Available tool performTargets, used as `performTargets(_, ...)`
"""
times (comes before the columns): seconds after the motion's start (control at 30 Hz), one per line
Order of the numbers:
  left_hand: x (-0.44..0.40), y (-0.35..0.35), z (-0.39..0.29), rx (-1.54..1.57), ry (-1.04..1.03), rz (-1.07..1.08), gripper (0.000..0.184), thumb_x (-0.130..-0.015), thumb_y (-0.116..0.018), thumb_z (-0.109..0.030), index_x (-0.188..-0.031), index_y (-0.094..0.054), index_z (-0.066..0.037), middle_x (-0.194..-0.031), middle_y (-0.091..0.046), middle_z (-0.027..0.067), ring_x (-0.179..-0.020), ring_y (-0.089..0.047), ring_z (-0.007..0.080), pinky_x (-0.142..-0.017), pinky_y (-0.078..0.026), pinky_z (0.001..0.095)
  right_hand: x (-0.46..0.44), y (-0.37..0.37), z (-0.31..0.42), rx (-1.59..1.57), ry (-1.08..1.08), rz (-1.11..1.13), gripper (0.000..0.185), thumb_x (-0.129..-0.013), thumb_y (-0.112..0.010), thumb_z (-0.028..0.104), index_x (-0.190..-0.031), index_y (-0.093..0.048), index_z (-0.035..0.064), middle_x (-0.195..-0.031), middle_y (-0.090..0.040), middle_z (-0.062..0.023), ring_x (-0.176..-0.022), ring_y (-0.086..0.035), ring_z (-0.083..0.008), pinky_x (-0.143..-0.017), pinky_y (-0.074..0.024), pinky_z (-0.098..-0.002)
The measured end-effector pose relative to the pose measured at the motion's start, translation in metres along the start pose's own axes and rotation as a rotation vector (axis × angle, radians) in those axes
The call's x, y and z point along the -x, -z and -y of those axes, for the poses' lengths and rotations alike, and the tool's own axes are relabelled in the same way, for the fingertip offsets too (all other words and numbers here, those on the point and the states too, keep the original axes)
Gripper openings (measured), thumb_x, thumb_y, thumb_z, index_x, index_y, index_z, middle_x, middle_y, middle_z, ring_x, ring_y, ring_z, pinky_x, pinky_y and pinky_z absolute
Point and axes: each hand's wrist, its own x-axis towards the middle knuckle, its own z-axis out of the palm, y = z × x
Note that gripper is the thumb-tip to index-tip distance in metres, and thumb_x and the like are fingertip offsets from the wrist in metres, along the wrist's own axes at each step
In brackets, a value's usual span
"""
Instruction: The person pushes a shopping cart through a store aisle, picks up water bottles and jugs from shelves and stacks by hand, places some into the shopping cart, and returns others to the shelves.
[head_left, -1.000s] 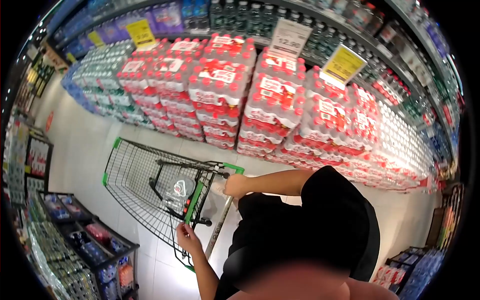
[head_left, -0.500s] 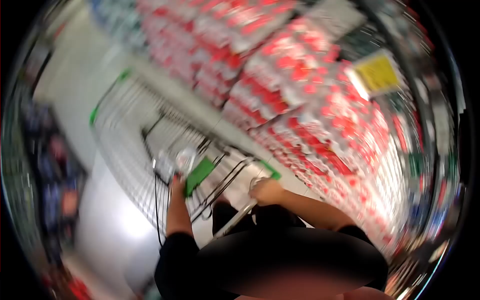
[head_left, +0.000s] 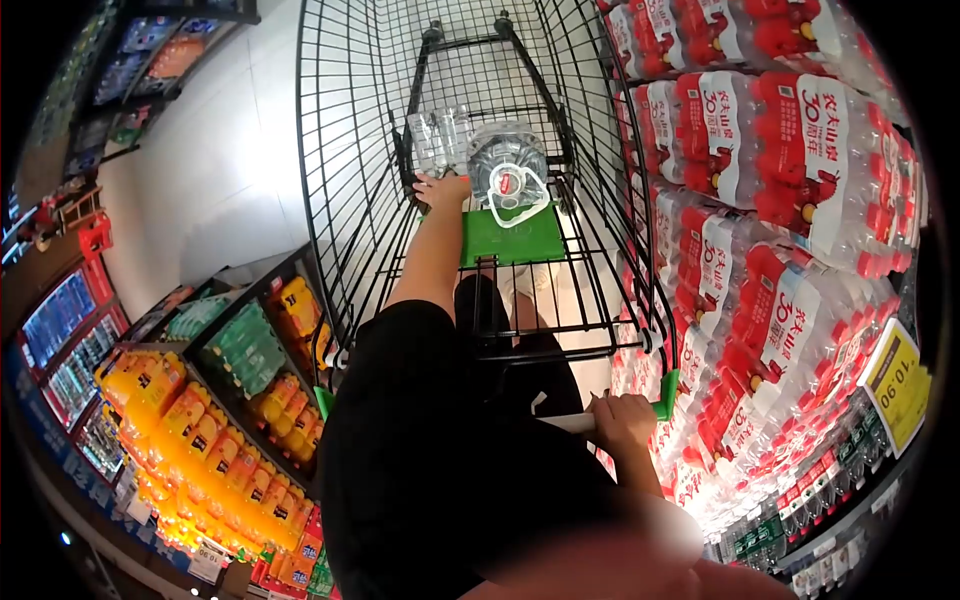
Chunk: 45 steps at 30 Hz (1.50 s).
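A black wire shopping cart (head_left: 340, 190) with green corners stands ahead of me. Inside it, my left hand (head_left: 442, 190) grips the near end of a small group of clear bottles (head_left: 440, 138), thumb and fingers on either side. Just right of these sits a large clear water jug (head_left: 510, 150) with a white carry handle and a red-marked cap. A green panel (head_left: 510, 238) lies in front of the jug. Lower right, my right hand (head_left: 622, 418) is closed around the cart's push bar (head_left: 568, 424).
Stacked red-and-white packs of water bottles (head_left: 815, 140) rise close along the cart's right side. A yellow price tag (head_left: 893, 388) juts out there. Orange drink bottles (head_left: 205, 440) fill a shelf at lower left. Pale floor tiles (head_left: 200, 130) show left of the cart.
The view has turned and sharpened from a blur; the cart now points straight ahead instead of up-left. My left hand stays at the bottles, and my right hand stays on the bar.
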Motion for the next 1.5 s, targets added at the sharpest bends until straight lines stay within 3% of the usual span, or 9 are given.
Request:
performTargets(0.17, -0.023, -0.024, -0.004, 0.140, 0.211, -0.001, 0.072, -0.070, -0.070, -0.059, -0.130, -0.061, -0.019, -0.152, -0.018, 0.0344, -0.143, -0.010, 0.0508, -0.115, -0.004, 0.0577, -0.004, 0.002, -0.003, 0.071, 0.021, -0.064, 0.024, -0.068, -0.068, 0.008, -0.057, -0.049, 0.0157, -0.053, -0.041, 0.0011, -0.049, -0.047, -0.0168, -0.050, -0.0360, -0.0308)
performTargets(0.27, -0.016, -0.009, -0.010, 0.181, 0.158, -0.120, 0.061, -0.068, -0.076, -0.052, -0.116, -0.070, -0.015, -0.137, -0.045, 0.0316, -0.129, -0.038, 0.0435, -0.112, -0.018, 0.0589, -0.009, 0.005, -0.003, 0.083, 0.027, -0.032, 0.026, -0.076, -0.066, 0.007, -0.058, -0.049, 0.0151, -0.053, -0.039, 0.0020, -0.047, -0.046, -0.0145, -0.049, -0.0362, -0.0284)
performTargets(0.53, -0.005, 0.052, -0.015, 0.195, -0.226, -0.335, 0.042, -0.071, -0.076, -0.036, -0.101, -0.071, -0.007, -0.113, -0.058, 0.0218, -0.099, -0.063, 0.0367, -0.085, -0.053, 0.0446, -0.021, 0.009, -0.006, 0.107, 0.038, -0.058, 0.026, -0.073, -0.069, 0.011, -0.058, -0.049, 0.0161, -0.053, -0.040, 0.0027, -0.049, -0.048, -0.0141, -0.049, -0.0371, -0.0293)
performTargets(0.8, 0.015, 0.230, -0.026, -0.641, -0.419, -0.020, 0.048, -0.064, -0.079, -0.036, -0.104, -0.072, -0.010, -0.103, -0.071, 0.0128, -0.097, -0.069, 0.0287, -0.084, -0.055, 0.0390, -0.043, 0.024, -0.018, -0.015, 0.013, -0.021, 0.025, -0.051, -0.074, 0.021, -0.067, -0.055, 0.0155, -0.062, -0.052, -0.0008, -0.060, -0.056, -0.0215, -0.056, -0.0422, -0.0379)
performTargets(0.97, 0.131, 0.317, -0.042, -1.034, -0.468, 0.213, 0.054, -0.063, -0.082, -0.029, -0.113, -0.068, -0.014, -0.107, -0.070, 0.0074, -0.100, -0.068, 0.0241, -0.082, -0.054, 0.0369, -0.061, 0.046, -0.011, 0.004, 0.033, -0.005, 0.028, -0.054, -0.076, 0.018, -0.073, -0.056, 0.0135, -0.068, -0.057, -0.0033, -0.067, -0.060, -0.0229, -0.063, -0.0477, -0.0374)
performTargets(1.13, 0.255, 0.389, -0.025, -0.962, -0.626, -0.030, 0.048, -0.064, -0.081, -0.032, -0.106, -0.070, -0.012, -0.102, -0.071, 0.0089, -0.096, -0.069, 0.0262, -0.079, -0.055, 0.0385, -0.085, 0.078, 0.000, -0.333, 0.050, -0.086, 0.046, -0.063, -0.070, 0.016, -0.108, -0.063, 0.0105, -0.101, -0.060, -0.0108, -0.095, -0.059, -0.0302, -0.081, -0.0501, -0.0402)
performTargets(1.27, 0.434, 0.456, -0.028, -0.896, -0.824, -0.293, 0.034, -0.066, -0.079, -0.029, -0.089, -0.073, -0.004, -0.093, -0.070, 0.0178, -0.089, -0.069, 0.0319, -0.075, -0.057, 0.0398, -0.125, 0.125, 0.029, -0.500, 0.140, -0.417, 0.088, -0.065, -0.080, 0.032, -0.142, -0.042, 0.0136, -0.146, -0.036, -0.0195, -0.134, -0.034, -0.0412, -0.111, -0.0276, -0.0524)
performTargets(1.4, 0.562, 0.492, -0.032, -0.920, -1.146, -0.387, 0.026, -0.066, -0.072, -0.027, -0.079, -0.073, -0.004, -0.080, -0.064, 0.0187, -0.080, -0.065, 0.0337, -0.072, -0.056, 0.0402, -0.165, 0.220, 0.077, -0.235, 0.206, -0.743, 0.110, -0.055, -0.088, 0.038, -0.147, -0.033, 0.0131, -0.155, -0.025, -0.0226, -0.143, -0.020, -0.0448, -0.115, -0.0155, -0.0609)
performTargets(1.5, 0.620, 0.507, -0.034, -0.922, -1.417, -0.514, 0.031, -0.070, -0.076, -0.037, -0.075, -0.072, -0.007, -0.080, -0.061, 0.0170, -0.079, -0.063, 0.0333, -0.072, -0.054, 0.0399, -0.143, 0.245, 0.075, -0.352, 0.343, -0.817, 0.110, -0.053, -0.090, 0.026, -0.147, -0.033, 0.0118, -0.155, -0.025, -0.0244, -0.141, -0.026, -0.0465, -0.113, -0.0295, -0.0527)
